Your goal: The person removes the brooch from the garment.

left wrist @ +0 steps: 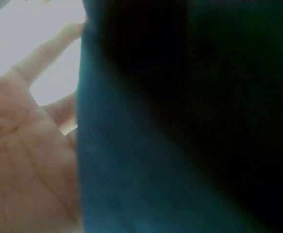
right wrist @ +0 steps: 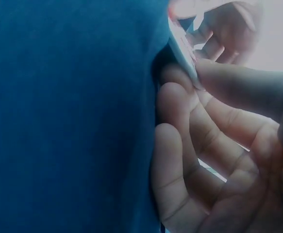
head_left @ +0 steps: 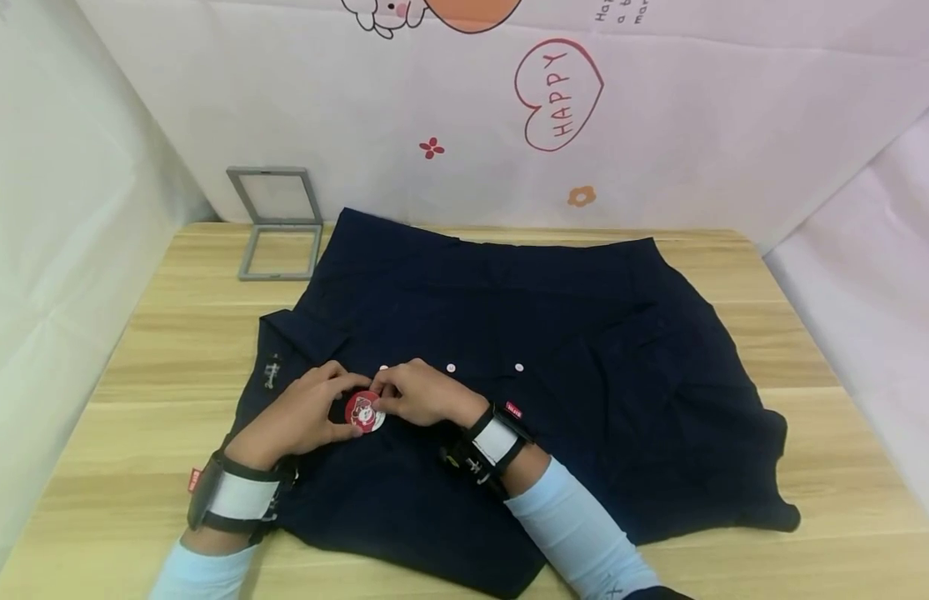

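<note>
A round red and white badge (head_left: 365, 412) with a cartoon figure lies over a dark navy garment (head_left: 569, 442). My left hand (head_left: 307, 408) holds it from the left, thumb at the lower edge and index finger at the top. From the other side my right hand (head_left: 427, 393) pinches its right edge. In the right wrist view the badge (right wrist: 184, 48) stands tilted, edge-on, between thumb and fingers, whose tips lie close against the cloth (right wrist: 73, 121). The left wrist view shows only my left palm (left wrist: 24, 145) beside blurred dark fabric (left wrist: 131, 170); the badge is hidden there.
The garment spreads over most of the wooden table (head_left: 846, 467), with small white buttons (head_left: 519, 367) down its middle. An opened grey square frame (head_left: 287, 222) stands at the back left, near the printed white backdrop (head_left: 322, 100).
</note>
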The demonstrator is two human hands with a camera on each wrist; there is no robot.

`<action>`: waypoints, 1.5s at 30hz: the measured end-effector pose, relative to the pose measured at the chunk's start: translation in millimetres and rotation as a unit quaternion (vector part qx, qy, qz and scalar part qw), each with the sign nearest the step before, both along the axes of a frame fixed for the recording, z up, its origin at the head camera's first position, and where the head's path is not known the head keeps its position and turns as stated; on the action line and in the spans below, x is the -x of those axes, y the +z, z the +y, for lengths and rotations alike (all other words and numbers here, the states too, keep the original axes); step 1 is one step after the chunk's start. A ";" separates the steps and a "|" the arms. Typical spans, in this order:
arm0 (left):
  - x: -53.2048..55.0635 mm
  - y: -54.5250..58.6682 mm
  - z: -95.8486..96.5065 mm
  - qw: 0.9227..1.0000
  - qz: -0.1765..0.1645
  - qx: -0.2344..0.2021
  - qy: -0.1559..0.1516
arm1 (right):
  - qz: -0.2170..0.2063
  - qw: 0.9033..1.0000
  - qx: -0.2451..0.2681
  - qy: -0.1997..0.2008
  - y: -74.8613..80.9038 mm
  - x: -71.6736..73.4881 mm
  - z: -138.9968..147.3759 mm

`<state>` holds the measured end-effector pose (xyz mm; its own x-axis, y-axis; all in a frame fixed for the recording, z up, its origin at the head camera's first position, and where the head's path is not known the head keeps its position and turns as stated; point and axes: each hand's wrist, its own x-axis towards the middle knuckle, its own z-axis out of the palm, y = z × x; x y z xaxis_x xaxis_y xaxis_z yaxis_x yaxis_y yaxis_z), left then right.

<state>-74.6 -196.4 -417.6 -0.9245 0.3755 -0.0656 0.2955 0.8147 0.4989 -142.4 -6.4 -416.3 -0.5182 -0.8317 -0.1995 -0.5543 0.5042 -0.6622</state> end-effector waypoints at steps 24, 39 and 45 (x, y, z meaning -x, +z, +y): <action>0.9 7.9 5.0 0.999 -0.002 0.043 0.015 | 0.004 1.000 -0.004 0.007 4.4 2.8 2.2; -5.4 6.0 6.0 0.999 -0.011 0.040 0.018 | 0.004 1.000 -0.004 0.017 0.9 -3.5 3.3; -4.3 5.9 6.7 0.999 -0.012 0.036 0.016 | 0.009 1.000 -0.007 0.017 3.0 -3.1 5.3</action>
<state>-70.3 -189.7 -411.7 -0.9337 0.3396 -0.1134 0.2580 0.8578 0.4445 -139.3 -1.1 -413.3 -0.4930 -0.8461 -0.2027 -0.5830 0.4943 -0.6448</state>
